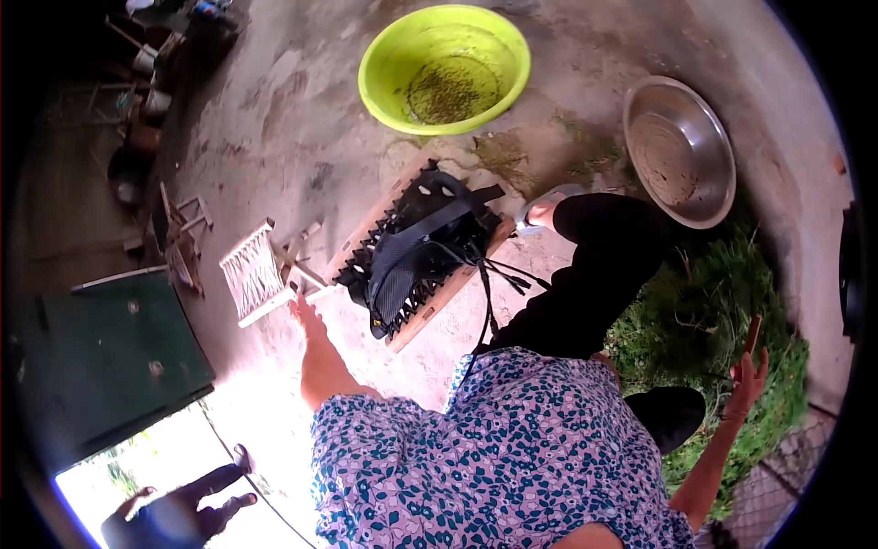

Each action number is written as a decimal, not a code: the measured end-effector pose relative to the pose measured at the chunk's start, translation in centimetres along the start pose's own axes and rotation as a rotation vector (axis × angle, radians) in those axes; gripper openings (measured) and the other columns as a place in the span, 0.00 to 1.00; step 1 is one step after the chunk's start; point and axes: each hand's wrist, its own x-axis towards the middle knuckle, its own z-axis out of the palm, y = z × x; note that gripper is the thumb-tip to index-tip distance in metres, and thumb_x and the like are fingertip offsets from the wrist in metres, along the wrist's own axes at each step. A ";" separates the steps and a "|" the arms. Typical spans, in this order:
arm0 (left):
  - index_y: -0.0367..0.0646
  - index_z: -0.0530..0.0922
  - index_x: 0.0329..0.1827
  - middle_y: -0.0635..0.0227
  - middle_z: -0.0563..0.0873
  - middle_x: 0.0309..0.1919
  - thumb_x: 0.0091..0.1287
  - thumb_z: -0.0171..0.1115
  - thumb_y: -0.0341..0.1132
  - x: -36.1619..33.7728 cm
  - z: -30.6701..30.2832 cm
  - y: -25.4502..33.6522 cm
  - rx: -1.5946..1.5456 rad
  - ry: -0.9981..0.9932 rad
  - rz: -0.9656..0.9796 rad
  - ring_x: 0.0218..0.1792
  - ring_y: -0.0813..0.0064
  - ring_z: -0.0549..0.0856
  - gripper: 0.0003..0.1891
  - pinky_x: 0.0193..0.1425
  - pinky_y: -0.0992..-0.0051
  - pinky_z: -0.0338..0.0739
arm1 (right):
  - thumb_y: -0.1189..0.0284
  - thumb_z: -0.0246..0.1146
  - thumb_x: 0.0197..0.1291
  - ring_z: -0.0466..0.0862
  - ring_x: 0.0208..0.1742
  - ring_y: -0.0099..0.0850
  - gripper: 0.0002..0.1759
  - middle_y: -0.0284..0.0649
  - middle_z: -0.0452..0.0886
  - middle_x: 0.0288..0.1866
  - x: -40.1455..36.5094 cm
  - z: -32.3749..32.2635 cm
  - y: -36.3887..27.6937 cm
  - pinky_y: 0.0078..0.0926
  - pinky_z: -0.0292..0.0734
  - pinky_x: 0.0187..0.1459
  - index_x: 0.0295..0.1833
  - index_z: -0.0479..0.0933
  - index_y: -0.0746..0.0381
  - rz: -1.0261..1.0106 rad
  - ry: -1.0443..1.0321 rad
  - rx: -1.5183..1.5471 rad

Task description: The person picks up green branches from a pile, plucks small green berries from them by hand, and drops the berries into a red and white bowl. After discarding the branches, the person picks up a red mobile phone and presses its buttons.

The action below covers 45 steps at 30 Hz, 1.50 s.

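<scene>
My left hand (308, 320) is at the near corner of a small folding stool (256, 274) with a woven cord seat, its fingers closed on the end of the wooden frame. On the right, my right hand (750, 377) holds a thin brown stick-like piece (753, 335) upright above a heap of cut green grass (686, 306). Between my hands and farther forward lies a wooden-framed seat (439, 308) with black lacing, a black bag with straps (421, 261) resting on top of it.
A yellow-green basin (384, 87) with dark residue stands ahead. Right of it, a metal basin (718, 156) rests tilted beside the grass. A dark green panel (110, 339) is at left. Another person (197, 503) is at lower left. More wooden stool parts (187, 229) stand behind the stool.
</scene>
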 end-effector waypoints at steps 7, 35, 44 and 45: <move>0.56 0.53 0.71 0.65 0.63 0.67 0.62 0.56 0.51 0.3 1.1 0.9 -0.113 0.048 -0.039 0.67 0.57 0.63 0.35 0.65 0.48 0.52 | 0.69 0.64 0.57 0.70 0.29 0.16 0.36 0.30 0.77 0.32 2.3 3.9 -3.8 0.17 0.66 0.31 0.69 0.57 0.64 -0.075 -0.075 -0.156; 0.51 0.73 0.59 0.64 0.50 0.72 0.61 0.53 0.29 -1.1 0.7 7.4 2.089 -0.315 0.485 0.54 0.66 0.77 0.21 0.62 0.49 0.63 | 0.70 0.62 0.59 0.71 0.27 0.16 0.33 0.30 0.77 0.34 5.7 13.0 -5.3 0.17 0.63 0.28 0.68 0.59 0.61 -0.007 -0.323 -0.246; 0.41 0.79 0.32 0.59 0.76 0.49 0.49 0.56 0.22 -6.3 -1.4 -3.0 0.810 0.249 1.152 0.50 0.58 0.77 0.08 0.51 0.60 0.71 | 0.71 0.60 0.59 0.69 0.26 0.16 0.34 0.28 0.74 0.27 3.6 14.8 -5.7 0.17 0.63 0.31 0.69 0.56 0.64 -0.026 -0.323 -0.197; 0.41 0.76 0.46 0.56 0.78 0.47 0.49 0.60 0.24 -6.3 -0.2 -2.9 0.654 0.443 0.771 0.55 0.55 0.74 0.18 0.55 0.60 0.71 | 0.71 0.60 0.60 0.69 0.27 0.17 0.34 0.28 0.74 0.28 3.7 14.8 -5.7 0.17 0.64 0.32 0.69 0.56 0.64 -0.019 -0.335 -0.222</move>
